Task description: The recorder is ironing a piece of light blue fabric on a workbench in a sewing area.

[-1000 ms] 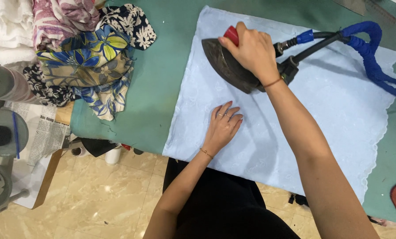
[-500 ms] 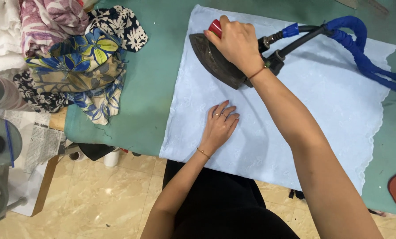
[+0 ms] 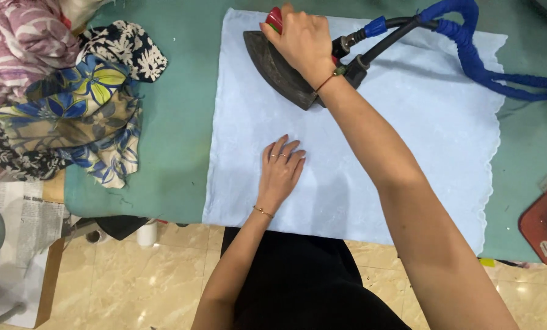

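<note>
Head view, looking down on a green-covered tabletop (image 3: 182,140). A pale blue cloth (image 3: 408,140) lies spread flat across the tabletop, its near edge hanging just over the tabletop's front edge and its right edge scalloped.

The right hand (image 3: 304,40) is closed around the red handle (image 3: 274,18) of a dark, heavy steam iron (image 3: 276,70), which rests sole-down on the cloth at about 11 o'clock from the cloth's centre, its pointed tip toward 10 o'clock. A thin bracelet circles the right wrist. From the rear of the iron a black hose (image 3: 395,30) runs toward 2 o'clock and joins a blue wrapped cord (image 3: 475,58) that loops over the cloth's far right corner and trails off at 3 o'clock.

The left hand (image 3: 281,171) lies palm-down on the cloth at about 7 o'clock from the iron, well apart from it, fingers loosely spread and holding nothing; rings show on two fingers and a fine bracelet on the wrist.

At 9 o'clock on the tabletop lies a heap of printed fabrics (image 3: 72,104): blue and yellow floral, black and white floral, and pink striped pieces. At 4 o'clock, a red flat pad (image 3: 545,226) sits at the tabletop's right edge. Below the tabletop at 8 o'clock, newspaper (image 3: 23,220) lies above a beige tiled floor (image 3: 133,281).
</note>
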